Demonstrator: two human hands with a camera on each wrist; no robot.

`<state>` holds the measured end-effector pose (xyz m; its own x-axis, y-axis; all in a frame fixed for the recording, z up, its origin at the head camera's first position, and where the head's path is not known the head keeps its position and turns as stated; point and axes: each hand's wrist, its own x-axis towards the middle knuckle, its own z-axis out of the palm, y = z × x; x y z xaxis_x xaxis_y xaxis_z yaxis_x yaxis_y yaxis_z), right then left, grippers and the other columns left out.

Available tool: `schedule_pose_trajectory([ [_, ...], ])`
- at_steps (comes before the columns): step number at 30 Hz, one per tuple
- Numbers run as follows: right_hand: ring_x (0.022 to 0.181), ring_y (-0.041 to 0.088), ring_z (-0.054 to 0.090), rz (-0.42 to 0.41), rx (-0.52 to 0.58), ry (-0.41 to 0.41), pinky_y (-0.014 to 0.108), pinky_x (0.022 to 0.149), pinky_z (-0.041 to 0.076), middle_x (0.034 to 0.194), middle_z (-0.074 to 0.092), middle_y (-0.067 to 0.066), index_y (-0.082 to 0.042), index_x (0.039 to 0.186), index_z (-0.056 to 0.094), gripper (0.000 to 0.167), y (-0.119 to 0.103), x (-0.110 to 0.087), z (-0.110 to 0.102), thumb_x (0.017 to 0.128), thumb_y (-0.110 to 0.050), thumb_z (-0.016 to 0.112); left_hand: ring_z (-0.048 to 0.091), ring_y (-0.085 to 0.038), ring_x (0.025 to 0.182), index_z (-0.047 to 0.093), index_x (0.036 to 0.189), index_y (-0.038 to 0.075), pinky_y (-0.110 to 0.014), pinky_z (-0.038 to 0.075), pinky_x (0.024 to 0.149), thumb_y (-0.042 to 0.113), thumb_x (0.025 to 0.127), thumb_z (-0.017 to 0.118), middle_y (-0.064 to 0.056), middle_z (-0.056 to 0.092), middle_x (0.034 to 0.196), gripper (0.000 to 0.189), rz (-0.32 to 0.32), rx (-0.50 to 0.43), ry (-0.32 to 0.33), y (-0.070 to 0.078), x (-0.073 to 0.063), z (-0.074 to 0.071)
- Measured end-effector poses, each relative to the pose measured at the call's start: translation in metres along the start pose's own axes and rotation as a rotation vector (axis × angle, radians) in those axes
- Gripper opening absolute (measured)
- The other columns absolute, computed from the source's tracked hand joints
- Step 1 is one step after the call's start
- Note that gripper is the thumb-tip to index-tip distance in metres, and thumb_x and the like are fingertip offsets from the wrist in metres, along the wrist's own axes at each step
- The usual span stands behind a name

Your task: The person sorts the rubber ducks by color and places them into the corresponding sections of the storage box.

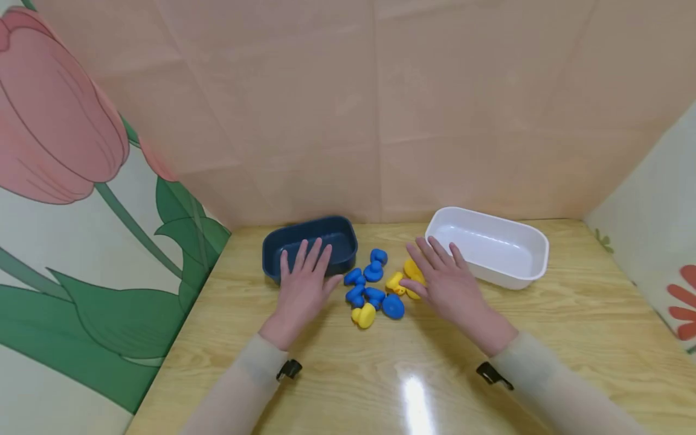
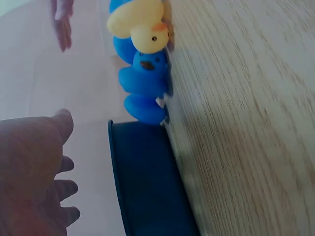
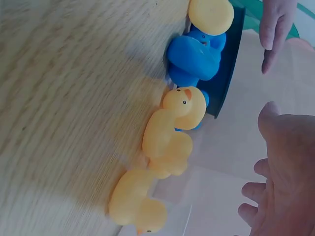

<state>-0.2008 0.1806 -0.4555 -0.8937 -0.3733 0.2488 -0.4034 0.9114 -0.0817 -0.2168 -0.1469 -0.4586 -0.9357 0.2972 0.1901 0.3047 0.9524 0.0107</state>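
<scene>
Over the wood-grained table, the left hand and right hand spread wide. Smooth, rounded ducks cluster between them.

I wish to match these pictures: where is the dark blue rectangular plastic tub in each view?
Head: dark blue tub, just left of centre.
Left wrist: bottom centre.
Right wrist: top, right of centre, partly hidden.
Shared landmark: the glossy bright blue duck-shaped toys near it.

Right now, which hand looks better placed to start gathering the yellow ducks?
Probably the right hand: it hovers open near most of the yellow ducks, with the white tray close by. The left hand is farther off, near the dark blue tray.
</scene>
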Motion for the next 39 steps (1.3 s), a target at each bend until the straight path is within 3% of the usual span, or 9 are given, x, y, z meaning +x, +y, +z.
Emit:
schedule_pose_trajectory([
  [7, 0.165, 0.042, 0.026, -0.015, 0.003, 0.013, 0.066, 0.132, 0.016, 0.177, 0.034, 0.018, -0.01, 0.174, 0.036, 0.084, -0.009, 0.009, 0.003, 0.109, -0.055, 0.065, 0.006, -0.036, 0.17, 0.028, 0.177, 0.022, -0.071, -0.001, 0.131, 0.063, 0.114, 0.043, -0.006, 0.015, 0.184, 0.077, -0.046, -0.043, -0.011, -0.012, -0.001, 0.002],
  [15, 0.166, 0.041, 0.024, -0.024, 0.008, -0.01, 0.064, 0.133, 0.015, 0.179, 0.031, 0.016, -0.013, 0.175, 0.033, 0.084, -0.018, 0.02, 0.009, 0.11, -0.058, 0.061, 0.014, -0.039, 0.169, 0.035, 0.175, 0.017, -0.076, 0.008, 0.129, 0.058, 0.114, 0.051, -0.011, 0.023, 0.182, 0.074, -0.061, -0.081, 0.038, -0.026, -0.006, 0.004],
  [27, 0.162, 0.042, 0.034, -0.082, 0.048, 0.055, 0.067, 0.132, 0.019, 0.175, 0.038, 0.019, -0.009, 0.171, 0.041, 0.082, -0.027, 0.034, 0.022, 0.109, -0.057, 0.065, 0.012, -0.04, 0.168, 0.034, 0.175, 0.013, -0.078, 0.007, 0.127, 0.052, 0.116, 0.052, -0.014, 0.024, 0.182, 0.073, -0.12, -0.189, 0.06, -0.05, -0.013, 0.011],
  [39, 0.164, 0.041, 0.03, -0.096, 0.119, -0.028, 0.066, 0.132, 0.017, 0.177, 0.035, 0.018, -0.011, 0.173, 0.038, 0.082, -0.037, 0.054, 0.03, 0.11, -0.059, 0.061, 0.015, -0.045, 0.167, 0.033, 0.175, 0.01, -0.079, 0.006, 0.127, 0.05, 0.117, 0.053, -0.018, 0.023, 0.181, 0.073, -0.169, -0.248, 0.075, -0.068, -0.016, 0.016],
])
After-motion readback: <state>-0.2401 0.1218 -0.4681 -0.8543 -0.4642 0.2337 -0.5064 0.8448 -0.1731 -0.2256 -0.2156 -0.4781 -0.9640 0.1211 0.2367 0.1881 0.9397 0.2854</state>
